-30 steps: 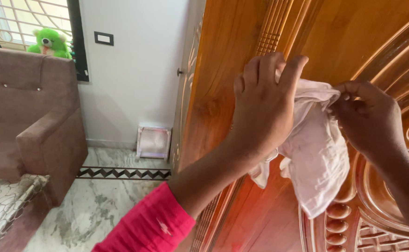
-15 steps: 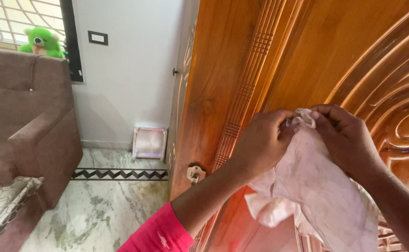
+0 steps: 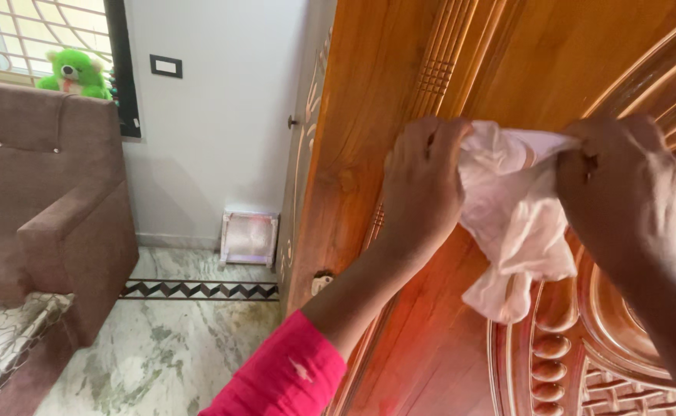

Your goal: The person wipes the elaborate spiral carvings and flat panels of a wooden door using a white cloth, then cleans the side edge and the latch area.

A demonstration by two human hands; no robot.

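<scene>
Left hand (image 3: 423,185) and right hand (image 3: 623,189) grip pale cloth (image 3: 515,216), seemingly against carved door (image 3: 400,77).

A home's living room, seen beside a carved wooden door (image 3: 507,69). A brown upholstered sofa (image 3: 53,200) stands on a marble floor (image 3: 168,347) with a zigzag tile border. A green teddy bear (image 3: 76,73) sits by a grilled window (image 3: 22,31). White wall with a switch plate (image 3: 166,66).

cloth (image 3: 517,208) between hands, before door (image 3: 507,62), sofa (image 3: 53,200) left
</scene>
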